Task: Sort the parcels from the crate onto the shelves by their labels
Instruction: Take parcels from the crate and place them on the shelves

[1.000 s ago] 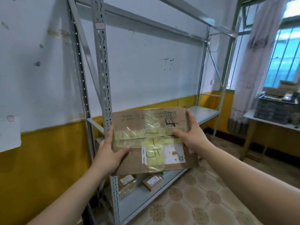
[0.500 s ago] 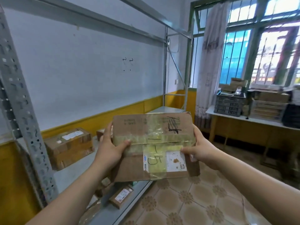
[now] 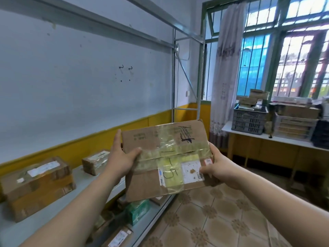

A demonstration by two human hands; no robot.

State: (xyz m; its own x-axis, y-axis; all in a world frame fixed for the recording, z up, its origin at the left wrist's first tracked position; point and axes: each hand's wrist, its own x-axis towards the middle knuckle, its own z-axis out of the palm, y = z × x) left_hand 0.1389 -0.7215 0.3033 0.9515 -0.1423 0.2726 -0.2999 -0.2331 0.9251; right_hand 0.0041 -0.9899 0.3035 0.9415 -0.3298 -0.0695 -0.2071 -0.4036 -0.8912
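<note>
I hold a flat brown cardboard parcel (image 3: 151,182) up in front of me, its taped top facing me with a handwritten "1-5" and a white label. My left hand (image 3: 121,157) grips its left edge, thumb on top. My right hand (image 3: 216,166) grips its right edge, thumb on the label. The parcel hangs over the front edge of the grey metal shelf (image 3: 85,184). On that shelf sit a large taped box (image 3: 37,184) at the left and a smaller parcel (image 3: 95,162) behind my left hand. A grey crate (image 3: 248,120) with parcels stands on the table by the window.
Below the middle shelf, a lower shelf holds a green box (image 3: 138,210) and several small parcels (image 3: 119,236). A white table (image 3: 267,138) under the window carries a second crate (image 3: 293,124) and stacked boxes. Tiled floor (image 3: 213,220) lies to my right. Shelf uprights (image 3: 200,77) stand ahead.
My view has swung right along the shelf rack and closer to it; the near upright has left the frame. The parcel stays in both hands, now slightly tilted, over the shelf's front edge.
</note>
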